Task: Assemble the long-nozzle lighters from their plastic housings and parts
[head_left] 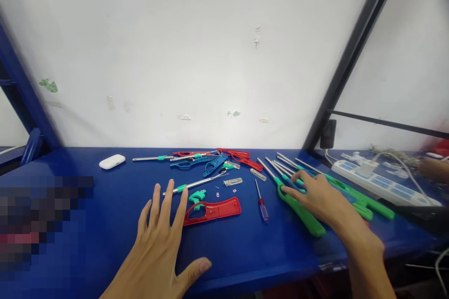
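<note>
My left hand [157,238] is spread palm down over the front of the blue table, holding nothing. Just beyond its fingertips lie a metal lighter tube [191,185], green plastic trigger pieces [197,197] and a red lighter casing half [222,209]. My right hand [319,196] reaches over a group of long-nosed lighters, its thumb and fingers apart. Its fingertips are at a green lighter [301,215]; whether they touch it, I cannot tell. A screwdriver [263,208] with a purple handle lies between the hands. Other green lighters [375,203] are partly hidden behind the right hand.
Farther back lie blue casing pieces [214,165], red casing pieces [242,155] and clear fuel tanks [233,181]. A white earbud case [112,161] is at left. A power strip [382,182] with cables stands at right. Part of another person's hand [435,169] shows at the right edge.
</note>
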Motion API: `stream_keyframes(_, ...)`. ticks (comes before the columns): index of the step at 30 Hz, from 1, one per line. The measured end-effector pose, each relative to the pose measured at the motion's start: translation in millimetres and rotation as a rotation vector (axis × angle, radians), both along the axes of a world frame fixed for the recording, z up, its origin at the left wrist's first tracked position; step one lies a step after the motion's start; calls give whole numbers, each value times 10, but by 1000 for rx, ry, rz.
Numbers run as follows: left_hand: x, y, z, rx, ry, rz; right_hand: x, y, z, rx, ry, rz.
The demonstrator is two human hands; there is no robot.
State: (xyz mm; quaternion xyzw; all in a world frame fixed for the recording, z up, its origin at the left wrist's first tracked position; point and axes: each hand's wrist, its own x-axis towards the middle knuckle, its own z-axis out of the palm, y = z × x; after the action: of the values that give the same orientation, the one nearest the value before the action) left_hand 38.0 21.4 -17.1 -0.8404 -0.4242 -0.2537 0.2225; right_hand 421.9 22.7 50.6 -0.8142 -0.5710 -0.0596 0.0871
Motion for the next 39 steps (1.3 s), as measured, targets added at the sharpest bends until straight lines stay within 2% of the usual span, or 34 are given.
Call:
stream_keyframes(3, -14, -9, -10, 40, 20, -8, -186, 0, 67, 28, -1, 44)
stream_keyframes(6, -29, -3, -34, 48, 31, -12, -389, 159, 134, 40, -4, 108)
stream_keyframes(10, -19, 32, -53, 32, -1, -10, -528, 678, 266, 49, -35, 184)
stream_keyframes(13, -11, 52, -57, 33, -12, -19, -543, 1051, 327, -20, -42, 259)
stream_keyframes(16, -30, 52, -71, 40, -1, -27, -548, 1240, 289, -72, -46, 321)
stream_keyframes(22, -81, 36, -109, 26, -6, -32, -552, 1355, 218, -81, -105, 362)
stream_keyframes(25, -79, 29, -104, 14, -19, -31, -554, 1261, 309, -17, -145, 413)
stream_keyframes(29, -60, 1, -61, -8, -33, -19, -624, 865, 424, 93, -163, 537)
stream_keyframes(34, -36, -10, -20, -24, -35, -32, -731, 239, 374, 185, -152, 654)
stream_keyframes(39, -22, 3, -25, -47, -40, -32, -691, -132, 374, 245, 31, 755)
